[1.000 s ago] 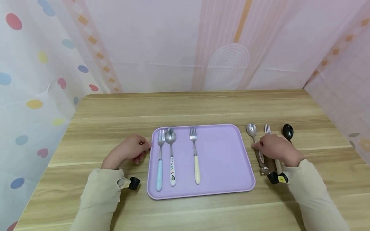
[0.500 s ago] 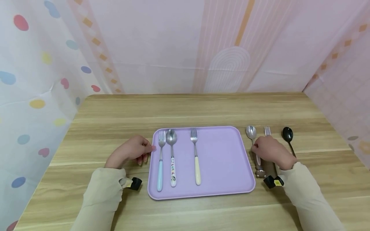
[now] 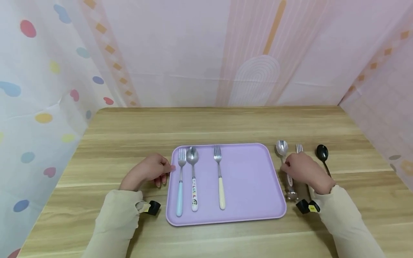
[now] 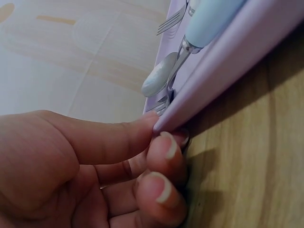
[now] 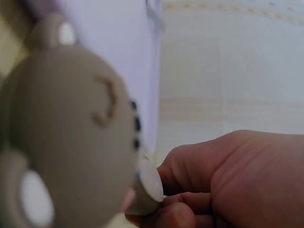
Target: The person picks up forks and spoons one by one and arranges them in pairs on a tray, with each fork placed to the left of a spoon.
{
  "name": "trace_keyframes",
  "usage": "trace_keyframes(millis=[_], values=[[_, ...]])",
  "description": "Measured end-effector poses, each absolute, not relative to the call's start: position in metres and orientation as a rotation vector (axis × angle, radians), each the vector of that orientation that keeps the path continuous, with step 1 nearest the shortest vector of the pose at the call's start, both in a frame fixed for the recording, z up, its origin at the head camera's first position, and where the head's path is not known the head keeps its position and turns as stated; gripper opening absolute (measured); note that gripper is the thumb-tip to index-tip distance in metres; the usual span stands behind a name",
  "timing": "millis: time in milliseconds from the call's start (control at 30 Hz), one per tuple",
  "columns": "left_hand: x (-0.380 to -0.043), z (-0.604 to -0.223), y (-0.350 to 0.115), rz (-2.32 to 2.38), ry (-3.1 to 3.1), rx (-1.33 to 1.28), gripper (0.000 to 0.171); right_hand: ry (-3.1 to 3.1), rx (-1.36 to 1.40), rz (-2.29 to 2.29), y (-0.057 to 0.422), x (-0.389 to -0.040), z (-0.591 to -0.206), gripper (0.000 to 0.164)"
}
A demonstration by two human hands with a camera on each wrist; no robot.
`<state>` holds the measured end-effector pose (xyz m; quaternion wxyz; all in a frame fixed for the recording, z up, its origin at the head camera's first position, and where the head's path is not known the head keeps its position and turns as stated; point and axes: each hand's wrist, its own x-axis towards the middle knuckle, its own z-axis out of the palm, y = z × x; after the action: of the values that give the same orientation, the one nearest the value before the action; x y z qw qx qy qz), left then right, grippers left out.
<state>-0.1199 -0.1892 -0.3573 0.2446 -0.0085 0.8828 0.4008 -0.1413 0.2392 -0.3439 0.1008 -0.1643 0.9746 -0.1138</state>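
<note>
My left hand (image 3: 149, 170) pinches the left rim of a lilac tray (image 3: 248, 179); in the left wrist view the thumb lies over the tray's edge (image 4: 209, 85) with fingertips beneath. On the tray lie a blue-handled fork (image 3: 180, 197), a spoon (image 3: 194, 195) with a white patterned handle, and a cream-handled fork (image 3: 221, 193). To the right of the tray, my right hand (image 3: 304, 171) grips a spoon (image 3: 282, 147) by its brown handle, whose bear-head end (image 5: 66, 128) looms close in the right wrist view. Whether this spoon is off the table cannot be told.
Another fork (image 3: 299, 148) lies partly hidden under my right hand and wrist. A black spoon (image 3: 322, 153) lies further right. Wooden tabletop (image 3: 219, 125) surrounds the tray, and patterned cloth (image 3: 180, 53) hangs behind it and at both sides.
My left thumb has come over the tray's rim. My right fingers have closed on the bear spoon, and its handle end has swung slightly left. The head view has shifted a little.
</note>
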Motion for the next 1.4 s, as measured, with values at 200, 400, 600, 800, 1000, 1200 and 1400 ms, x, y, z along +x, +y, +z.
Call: trace_keyframes(millis=[200,400,600,800,1000,1200,1400], values=[[-0.118,-0.355,-0.186,1.038,2.447,-0.022,0.025,2.945,-0.569,-0.355,0.226,-0.133,-0.335,0.031],[-0.118,-0.354,-0.185,1.011,2.462,-0.013,0.024,2.925,-0.614,-0.379,0.203,-0.133,-0.328,0.030],[-0.120,-0.356,-0.182,1.022,2.456,-0.022,0.024,2.946,-0.698,-0.349,0.181,-0.138,-0.325,0.031],[-0.121,-0.356,-0.177,1.041,2.453,-0.035,0.025,2.964,-0.762,-0.373,0.164,-0.139,-0.326,0.032],[-0.124,-0.356,-0.173,1.053,2.443,-0.025,0.025,2.948,-0.793,-0.373,0.147,-0.139,-0.327,0.035],[-0.125,-0.357,-0.172,1.042,2.449,-0.022,0.026,2.920,-0.736,-0.373,0.130,-0.138,-0.333,0.034],[-0.125,-0.357,-0.173,1.043,2.445,-0.012,0.027,2.860,-0.649,-0.426,0.116,-0.137,-0.341,0.033]])
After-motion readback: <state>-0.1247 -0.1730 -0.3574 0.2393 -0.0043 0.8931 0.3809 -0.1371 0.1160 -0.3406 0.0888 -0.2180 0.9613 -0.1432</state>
